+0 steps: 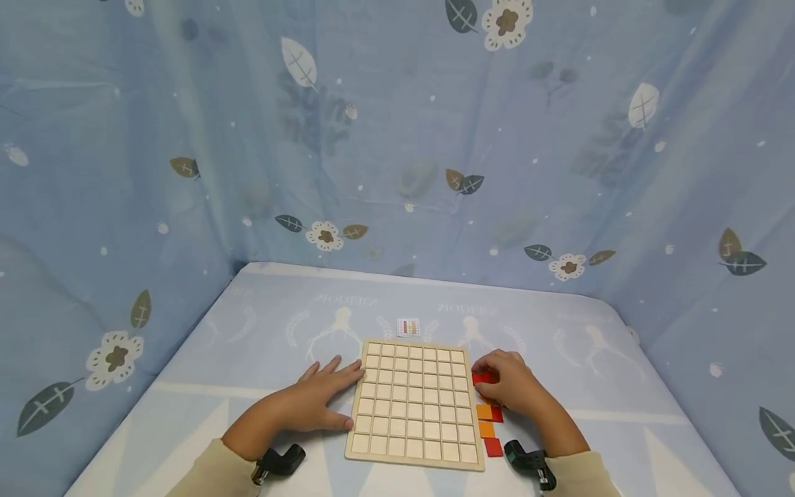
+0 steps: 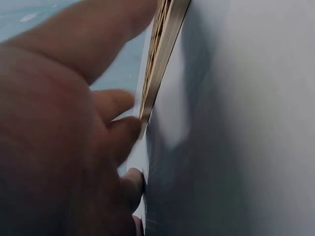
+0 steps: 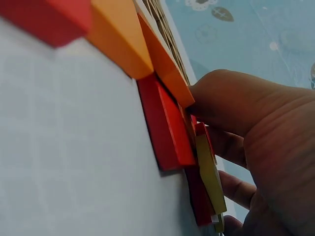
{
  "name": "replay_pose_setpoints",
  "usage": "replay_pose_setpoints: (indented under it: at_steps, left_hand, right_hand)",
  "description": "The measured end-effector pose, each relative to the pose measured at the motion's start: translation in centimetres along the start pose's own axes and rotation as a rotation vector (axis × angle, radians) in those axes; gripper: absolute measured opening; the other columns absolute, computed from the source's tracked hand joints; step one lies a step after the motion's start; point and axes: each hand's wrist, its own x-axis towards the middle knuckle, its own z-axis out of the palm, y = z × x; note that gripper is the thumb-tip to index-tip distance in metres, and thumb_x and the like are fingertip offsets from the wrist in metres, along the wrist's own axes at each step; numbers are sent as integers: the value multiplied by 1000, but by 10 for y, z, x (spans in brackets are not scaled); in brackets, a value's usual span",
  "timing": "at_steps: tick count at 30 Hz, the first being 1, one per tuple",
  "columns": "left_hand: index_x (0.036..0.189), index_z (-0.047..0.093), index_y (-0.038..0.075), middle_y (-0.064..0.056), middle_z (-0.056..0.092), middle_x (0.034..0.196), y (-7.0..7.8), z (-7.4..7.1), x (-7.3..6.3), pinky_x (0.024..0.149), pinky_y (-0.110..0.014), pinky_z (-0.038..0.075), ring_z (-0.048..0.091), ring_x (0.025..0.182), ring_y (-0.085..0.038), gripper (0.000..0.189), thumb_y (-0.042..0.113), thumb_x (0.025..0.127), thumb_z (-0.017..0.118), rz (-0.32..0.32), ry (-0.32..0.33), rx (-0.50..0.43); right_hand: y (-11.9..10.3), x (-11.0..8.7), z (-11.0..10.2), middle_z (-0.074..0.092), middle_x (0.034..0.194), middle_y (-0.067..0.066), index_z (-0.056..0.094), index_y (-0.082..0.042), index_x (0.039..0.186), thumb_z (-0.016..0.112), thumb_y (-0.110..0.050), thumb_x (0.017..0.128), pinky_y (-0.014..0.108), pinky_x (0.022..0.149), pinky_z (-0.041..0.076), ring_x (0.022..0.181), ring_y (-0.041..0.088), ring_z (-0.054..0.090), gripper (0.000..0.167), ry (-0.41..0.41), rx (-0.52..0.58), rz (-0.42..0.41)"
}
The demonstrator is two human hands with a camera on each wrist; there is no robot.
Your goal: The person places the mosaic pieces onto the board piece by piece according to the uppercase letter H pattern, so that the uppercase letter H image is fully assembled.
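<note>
A square wooden grid board [image 1: 415, 407] lies flat, its many squares bare wood. My left hand [image 1: 313, 400] is spread at its left side, fingertips and thumb right at the frame. In the left wrist view the board's edge [image 2: 162, 64] runs beside the fingers. My right hand [image 1: 509, 381] is at the board's right side, thumb and forefinger curled about a red tile [image 1: 483, 377]. Orange tiles [image 1: 486, 429] and red tiles [image 1: 493, 447] lie nearer along that side, some overlapping. The right wrist view shows a yellow tile [image 3: 210, 172] by the fingers, which partly hide behind the tiles.
A small card with a coloured grid [image 1: 408, 327] lies beyond the board's far edge. Patterned blue curtains [image 1: 397, 138] enclose the table [image 1: 279, 297] at the back and both sides. Black wrist devices [image 1: 524, 457] sit at both wrists, close over the tabletop.
</note>
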Motion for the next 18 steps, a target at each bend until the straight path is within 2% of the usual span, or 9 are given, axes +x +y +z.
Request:
replay_pose_setpoints:
  at_steps: [5,12,18]
  left_hand:
    - [164,37,22,0,25,174,2,2,2,128,-68,6,11,162,-41,95,57,87,79,0,-5,6]
    - [164,38,19,-1,26,174,4,2,4,130,-60,15,18,162,-35,96,55,86,81,5,-12,-3]
    - [163,41,19,0,29,173,5,4,4,129,-58,20,21,161,-33,95,53,85,83,-9,4,-1]
  right_hand:
    - [-1,-4,0,68,113,-9,76,-26,107,81,-20,91,48,100,50,122,26,50,18,5,21,-5]
    - [-1,-6,0,69,115,-8,77,-26,106,81,-20,91,48,103,50,121,25,51,17,15,13,18]
    - [0,-5,1,70,116,-7,77,-27,106,81,-21,92,49,103,52,119,24,53,16,23,12,8]
